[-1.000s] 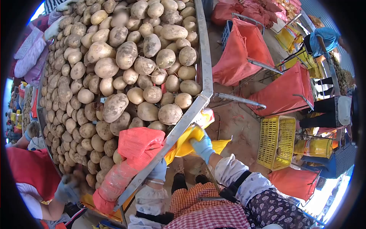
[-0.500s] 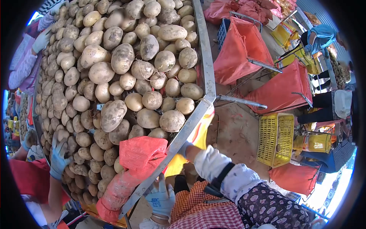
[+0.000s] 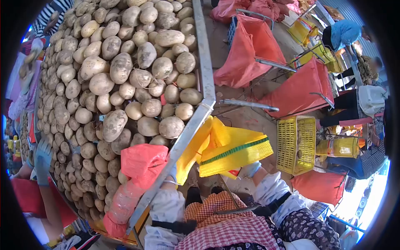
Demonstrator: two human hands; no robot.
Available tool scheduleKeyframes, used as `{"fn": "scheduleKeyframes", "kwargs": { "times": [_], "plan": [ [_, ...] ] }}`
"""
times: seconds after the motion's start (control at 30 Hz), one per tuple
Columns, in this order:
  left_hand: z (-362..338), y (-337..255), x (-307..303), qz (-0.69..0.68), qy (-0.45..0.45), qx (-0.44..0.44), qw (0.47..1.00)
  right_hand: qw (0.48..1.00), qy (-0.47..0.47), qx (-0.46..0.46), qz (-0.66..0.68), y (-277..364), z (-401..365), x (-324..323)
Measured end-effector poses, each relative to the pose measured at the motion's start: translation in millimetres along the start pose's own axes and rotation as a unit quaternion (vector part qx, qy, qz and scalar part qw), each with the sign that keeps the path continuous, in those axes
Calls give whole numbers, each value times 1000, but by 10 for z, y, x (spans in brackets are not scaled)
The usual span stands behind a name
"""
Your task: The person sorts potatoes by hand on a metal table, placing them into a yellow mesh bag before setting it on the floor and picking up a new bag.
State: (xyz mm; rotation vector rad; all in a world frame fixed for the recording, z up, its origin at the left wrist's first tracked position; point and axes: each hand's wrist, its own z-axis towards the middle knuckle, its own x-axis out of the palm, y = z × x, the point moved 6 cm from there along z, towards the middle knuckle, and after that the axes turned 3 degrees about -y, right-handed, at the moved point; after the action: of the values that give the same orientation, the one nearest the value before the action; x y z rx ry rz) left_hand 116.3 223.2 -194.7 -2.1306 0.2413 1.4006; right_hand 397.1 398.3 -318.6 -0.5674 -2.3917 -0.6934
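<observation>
A yellow mesh bag (image 3: 233,156) with a green stripe is spread out beside the metal rail (image 3: 183,135), above my lap. My right hand (image 3: 251,168), in a light blue glove, is closed on the bag's lower right edge; its fingertips are hidden by the mesh. At the bag's left side, near the rail, is my left hand (image 3: 171,173). It is also gloved, and its fingers are mostly hidden. Across the rail, many potatoes (image 3: 114,125) cover the sorting table. A pink roll of cloth or padding (image 3: 141,162) is fixed at the table's near corner.
Red bags on metal frames (image 3: 250,54) stand to the right, near a yellow plastic crate (image 3: 296,143). A co-worker's gloved hand (image 3: 43,160) is at the table's left side. Another person in blue (image 3: 346,35) bends at the far right.
The yellow bag has been lifted and spread to the right. My right hand has moved right from the rail, and my left hand has come up to it. The view has shifted slightly.
</observation>
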Motion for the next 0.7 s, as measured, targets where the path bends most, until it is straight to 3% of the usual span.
{"fn": "scheduleKeyframes", "kwargs": {
  "times": [0.07, 0.1, 0.13, 0.17, 0.2, 0.23, 0.3, 0.33, 0.37, 0.43, 0.47, 0.5, 0.57, 0.63, 0.7],
  "plan": [
    [88, 94, 87, -128, 24, -24, 991, 993, -93, -47, -49, 302, -319, -138],
    [101, 87, 126, -189, 35, -34, 981, 993, -95, -51, -42, 346, -370, -80],
    [-35, -290, -48, -44, -32, 120, 991, 986, -138, -90, -16, 427, -399, 6],
    [-366, -835, -185, 100, -94, 276, 951, 973, -187, -132, 16, 554, -526, -73],
    [-557, -1199, -254, -11, -5, 335, 942, 980, 108, -168, 9, 585, -240, -474],
    [-742, -1518, -265, -121, 84, 384, 912, 965, 114, -231, -50, 646, -356, -196],
    [-990, -1818, -42, -127, 40, 397, 908, 980, 51, -188, -36, 587, -527, 158],
    [-1031, -1863, 37, -135, -3, 407, 903, 832, 0, -343, -435, 639, -783, 560],
    [-985, -1827, 185, -133, 0, 413, 901, 673, -4, -355, -649, 683, -678, 463],
    [-802, -1687, 491, -188, 49, 400, 896, 699, -23, -332, -633, 868, -1034, 883],
    [-679, -1524, 504, -262, 103, 338, 898, 686, -50, -320, -652, 996, -1226, 1126],
    [-641, -1461, 483, -262, 107, 344, 895, 672, -81, -309, -668, 1121, -1344, 1253],
    [-444, -1154, 534, -375, 154, 119, 906, 620, -100, -289, -723, 1406, -1353, 1056],
    [-390, -1061, 558, -597, 193, 38, 777, 626, -174, -214, -729, 1693, -1213, 581],
    [-454, -1310, 278, -586, 189, 51, 786, 338, -245, -391, -820, 1863, -1359, 432]
  ]
}}
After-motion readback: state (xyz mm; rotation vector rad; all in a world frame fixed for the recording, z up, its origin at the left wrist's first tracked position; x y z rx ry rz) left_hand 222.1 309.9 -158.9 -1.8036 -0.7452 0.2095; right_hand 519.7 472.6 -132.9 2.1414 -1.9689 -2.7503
